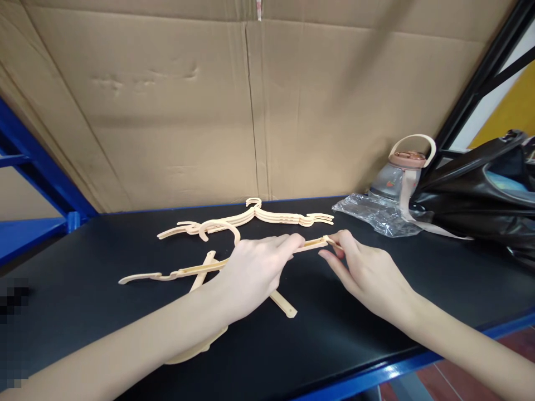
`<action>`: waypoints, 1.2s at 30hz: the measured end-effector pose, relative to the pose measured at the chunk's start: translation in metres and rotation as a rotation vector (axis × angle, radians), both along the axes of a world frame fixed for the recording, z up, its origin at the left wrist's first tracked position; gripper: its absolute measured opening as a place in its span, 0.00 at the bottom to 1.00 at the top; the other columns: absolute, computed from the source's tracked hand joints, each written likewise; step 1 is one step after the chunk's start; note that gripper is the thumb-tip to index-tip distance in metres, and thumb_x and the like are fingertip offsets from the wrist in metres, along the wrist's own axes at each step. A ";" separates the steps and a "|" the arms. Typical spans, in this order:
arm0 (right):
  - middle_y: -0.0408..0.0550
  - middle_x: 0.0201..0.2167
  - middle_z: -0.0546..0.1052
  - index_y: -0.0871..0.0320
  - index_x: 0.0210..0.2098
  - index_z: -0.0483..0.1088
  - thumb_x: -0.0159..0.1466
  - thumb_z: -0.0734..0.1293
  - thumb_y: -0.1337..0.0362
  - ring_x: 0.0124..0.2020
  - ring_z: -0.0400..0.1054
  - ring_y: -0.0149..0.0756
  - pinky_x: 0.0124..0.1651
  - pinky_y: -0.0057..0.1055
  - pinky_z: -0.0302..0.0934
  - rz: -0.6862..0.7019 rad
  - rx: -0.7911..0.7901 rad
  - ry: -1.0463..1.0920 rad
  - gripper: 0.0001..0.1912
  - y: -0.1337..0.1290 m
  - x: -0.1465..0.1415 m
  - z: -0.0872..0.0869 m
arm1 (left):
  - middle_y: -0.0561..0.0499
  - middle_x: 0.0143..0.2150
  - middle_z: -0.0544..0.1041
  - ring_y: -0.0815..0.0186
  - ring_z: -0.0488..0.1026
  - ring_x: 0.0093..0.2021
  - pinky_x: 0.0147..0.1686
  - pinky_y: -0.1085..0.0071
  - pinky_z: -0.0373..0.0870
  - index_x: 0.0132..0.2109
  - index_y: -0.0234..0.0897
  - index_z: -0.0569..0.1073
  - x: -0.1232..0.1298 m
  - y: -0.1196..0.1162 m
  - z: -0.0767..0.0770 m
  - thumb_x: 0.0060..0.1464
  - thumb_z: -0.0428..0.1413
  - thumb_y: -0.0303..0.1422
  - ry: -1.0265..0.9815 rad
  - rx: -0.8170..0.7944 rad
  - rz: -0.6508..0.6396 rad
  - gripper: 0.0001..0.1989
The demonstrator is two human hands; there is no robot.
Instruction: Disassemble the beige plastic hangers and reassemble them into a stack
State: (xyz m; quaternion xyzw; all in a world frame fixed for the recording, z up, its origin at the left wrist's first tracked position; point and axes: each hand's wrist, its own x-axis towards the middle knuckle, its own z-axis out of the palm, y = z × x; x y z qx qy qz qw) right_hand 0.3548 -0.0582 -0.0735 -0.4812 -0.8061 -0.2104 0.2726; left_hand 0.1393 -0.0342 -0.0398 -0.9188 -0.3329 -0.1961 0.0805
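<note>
A cream plastic hanger (200,268) stretches across the middle of the black table, its hook rising beside my left hand (261,267). That hand is closed over the hanger's middle and right arm. My right hand (361,262) pinches a small cream end piece (332,241) at the hanger's right tip. Beneath the hanger lie loose cream strips, one (284,304) poking out right of my left wrist. More cream pieces (196,348) are partly hidden under my left forearm. Behind, several assembled hangers (278,217) lie stacked together.
The black table (334,334) has a blue metal edge. Cardboard (167,111) stands behind it. At the back right are clear plastic wrap (368,214), a strapped clear bottle (393,178) and a black bag (472,184).
</note>
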 end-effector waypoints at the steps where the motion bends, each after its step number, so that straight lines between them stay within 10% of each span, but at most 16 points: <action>1: 0.42 0.25 0.70 0.59 0.37 0.57 0.71 0.51 0.58 0.20 0.69 0.32 0.17 0.25 0.50 -0.012 0.030 -0.020 0.12 0.000 -0.001 0.000 | 0.55 0.36 0.77 0.68 0.75 0.33 0.24 0.75 0.59 0.44 0.39 0.66 0.000 0.000 -0.001 0.57 0.44 0.20 -0.004 0.003 0.000 0.13; 15: 0.40 0.21 0.64 0.58 0.29 0.57 0.71 0.52 0.63 0.17 0.62 0.29 0.17 0.28 0.41 -0.076 0.256 -0.349 0.14 0.006 -0.001 -0.002 | 0.53 0.32 0.74 0.67 0.72 0.30 0.27 0.74 0.65 0.43 0.35 0.66 -0.004 -0.005 -0.005 0.56 0.43 0.18 0.043 0.096 -0.051 0.13; 36: 0.41 0.24 0.74 0.56 0.41 0.63 0.71 0.52 0.58 0.23 0.70 0.33 0.25 0.26 0.53 0.169 -0.438 -0.095 0.13 0.007 0.008 0.025 | 0.48 0.38 0.76 0.65 0.73 0.33 0.28 0.69 0.68 0.46 0.30 0.68 -0.006 -0.007 -0.008 0.58 0.44 0.18 0.285 0.521 -0.073 0.13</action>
